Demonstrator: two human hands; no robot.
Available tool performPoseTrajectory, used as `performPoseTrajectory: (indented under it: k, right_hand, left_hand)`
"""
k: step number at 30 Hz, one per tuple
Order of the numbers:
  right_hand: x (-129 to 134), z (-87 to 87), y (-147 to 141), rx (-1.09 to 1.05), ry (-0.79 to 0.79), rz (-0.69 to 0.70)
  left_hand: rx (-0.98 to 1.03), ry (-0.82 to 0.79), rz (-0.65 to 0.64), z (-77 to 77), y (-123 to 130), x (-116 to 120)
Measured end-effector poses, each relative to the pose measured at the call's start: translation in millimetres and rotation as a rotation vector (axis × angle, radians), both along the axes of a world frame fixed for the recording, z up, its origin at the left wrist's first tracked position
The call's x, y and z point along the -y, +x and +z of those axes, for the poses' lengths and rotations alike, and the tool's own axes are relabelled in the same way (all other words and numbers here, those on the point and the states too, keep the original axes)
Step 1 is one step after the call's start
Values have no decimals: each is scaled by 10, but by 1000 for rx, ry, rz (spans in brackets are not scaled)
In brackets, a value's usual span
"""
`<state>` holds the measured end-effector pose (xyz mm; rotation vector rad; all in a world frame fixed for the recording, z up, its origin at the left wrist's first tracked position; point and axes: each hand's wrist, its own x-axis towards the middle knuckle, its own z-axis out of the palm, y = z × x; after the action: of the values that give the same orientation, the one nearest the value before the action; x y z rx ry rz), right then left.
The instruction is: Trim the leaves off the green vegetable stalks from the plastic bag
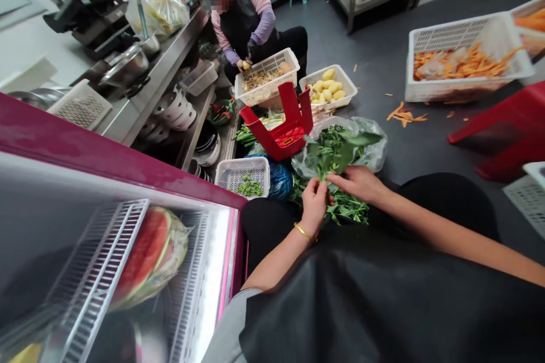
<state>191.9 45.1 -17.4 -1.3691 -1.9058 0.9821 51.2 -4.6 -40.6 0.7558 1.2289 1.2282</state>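
Between my two hands is a sprig of leafy greens, its broad leaves pointing up and away from me. My left hand, with a gold bracelet at the wrist, pinches the stem end. Close beside it, the fingers of my right hand close on the same sprig. Just beyond lies an open clear plastic bag of more greens, and loose leafy stems lie below my hands. To the left, a white basket holds small green pieces.
An overturned red stool stands ahead. Behind it are a basket of peeled potatoes and a person peeling over a white crate. A crate of orange peelings sits right. A fridge with watermelon is at my left.
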Motion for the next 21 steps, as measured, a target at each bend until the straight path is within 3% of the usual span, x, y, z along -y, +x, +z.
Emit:
performPoseTrajectory:
  k: [2, 4, 8, 9, 11, 14, 16, 18, 21]
  right_hand:
    - [-125, 17, -94, 89, 88, -14]
    - [-111, -11, -149, 119, 248, -26]
    - [269, -139, -74, 110, 628, 193]
    - [369, -173, -26, 76, 632, 271]
    - [476, -226, 76, -15, 465, 309]
    - [350, -236, 171, -169, -3, 117]
    - [171, -187, 148, -232, -190, 64]
    - [56, -119, 51, -187, -156, 55]
    - [166, -66, -125, -24, 105, -30]
  left_hand:
    - [-78, 77, -16, 4, 16, 40]
    - [-49, 54, -55, 0, -4, 74]
    - [266, -189, -156, 2, -146, 68]
    - [344, -239, -142, 11, -189, 52]
    - [435, -289, -110, 38, -257, 21]
    - [473, -273, -268, 74, -256, 30]
    - [437, -224, -388, 81, -188, 73]
    - [350, -176, -378, 75, -105, 116]
    - [305, -198, -188, 62, -42, 122]
